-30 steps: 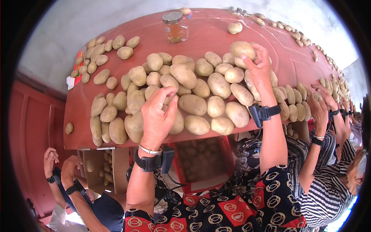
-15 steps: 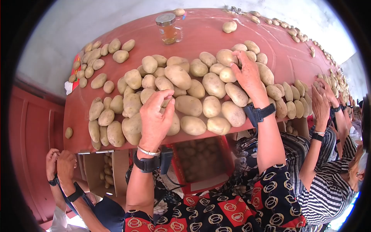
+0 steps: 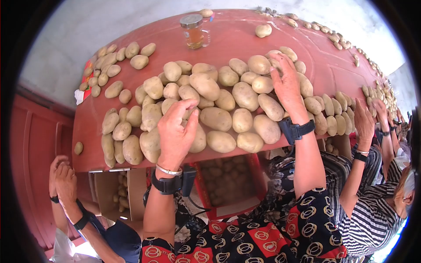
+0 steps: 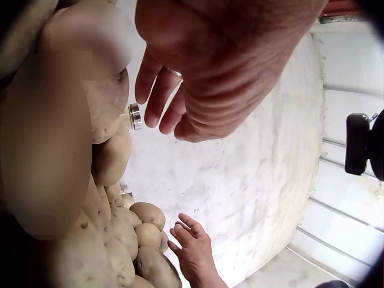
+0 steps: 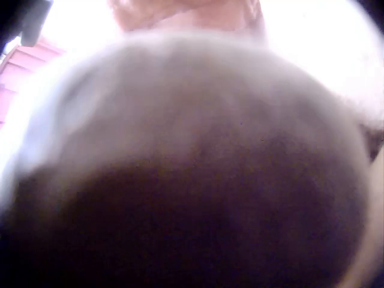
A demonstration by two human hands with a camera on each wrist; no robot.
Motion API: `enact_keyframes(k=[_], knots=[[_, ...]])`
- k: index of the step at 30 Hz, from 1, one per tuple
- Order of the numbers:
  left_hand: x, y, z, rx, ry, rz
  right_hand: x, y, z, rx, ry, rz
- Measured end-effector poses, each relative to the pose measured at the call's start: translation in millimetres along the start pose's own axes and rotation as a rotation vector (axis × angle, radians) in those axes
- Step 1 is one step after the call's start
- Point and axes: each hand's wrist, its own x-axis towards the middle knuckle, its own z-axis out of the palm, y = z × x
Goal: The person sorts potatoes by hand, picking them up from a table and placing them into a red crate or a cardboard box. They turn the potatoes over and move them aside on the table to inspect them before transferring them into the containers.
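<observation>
A broad pile of potatoes (image 3: 206, 85) covers the front of the red table (image 3: 232, 37). My left hand (image 3: 176, 131) hovers over the pile's near side, fingers loosely bent and thumb apart. Nothing is between those fingers in the left wrist view, where a ring shows on one finger (image 4: 161, 96). At the pile's far right, my right hand (image 3: 287, 87) lies over the potatoes, thumb and fingers spread; its fingertips overlap a partly hidden potato. Beside them sits a rounder potato (image 3: 258, 64). A blurred, dark potato (image 5: 192, 138) fills most of the right wrist view.
A lidded glass mug (image 3: 194, 33) of amber liquid stands behind the pile. More potatoes (image 3: 105, 63) lie at the back left, and one potato (image 3: 263, 30) at the back. Below the edge are a cardboard box (image 3: 106, 193) and a red crate (image 3: 228, 184) of potatoes. People sit on both sides.
My right hand has set its potato down at the far side of the pile, then shifted slightly right, fingers relaxed. My left hand has stayed nearly still. The neighbour's hands at left have come together.
</observation>
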Motion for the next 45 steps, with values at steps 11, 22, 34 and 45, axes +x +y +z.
enact_keyframes(k=[11, 22, 34, 45], knots=[[4.5, -12.6, -7.8, 0.245, 0.122, 0.047, -23.7, -60.9, -2.4, 0.246, -0.172, -0.067], [-4.8, -19.9, -6.8, 0.579, -0.347, -0.026, -43.3, -94.2, 46.9, 0.330, -0.512, 0.014], [-7.5, -21.9, -5.2, 0.628, -0.324, 0.030, -24.0, -70.6, 80.7, 0.387, -0.744, 0.374], [-9.2, -19.0, -2.0, 0.656, -0.325, 0.022, -20.1, -78.4, 75.8, 0.336, -0.713, 0.407]])
